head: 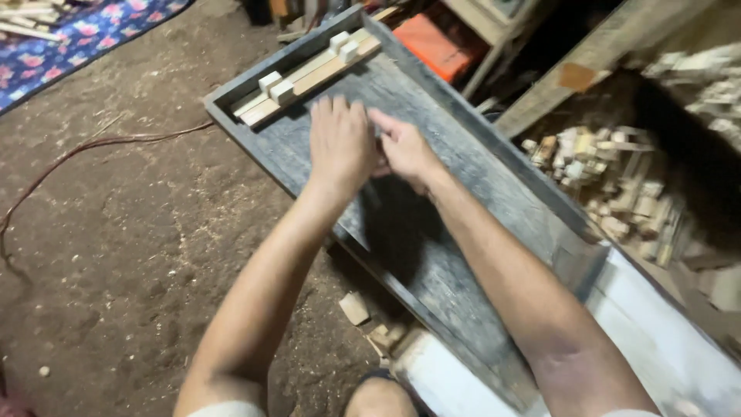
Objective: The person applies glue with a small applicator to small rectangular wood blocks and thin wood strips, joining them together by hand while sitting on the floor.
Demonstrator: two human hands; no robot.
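Both hands are laid on the grey wooden tray [463, 170], the left hand [340, 143] flat with fingers together and the right hand [405, 150] pointing toward the pale wooden strips and blocks [309, 77] at its far edge, so a reach forward seems called for.

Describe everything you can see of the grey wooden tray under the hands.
The grey wooden tray is long, shallow and weathered, with raised rims, lying at a slant over the dirt floor. Pale wooden strips with small blocks lie at its far end. The left hand rests flat on its board beside the right hand.
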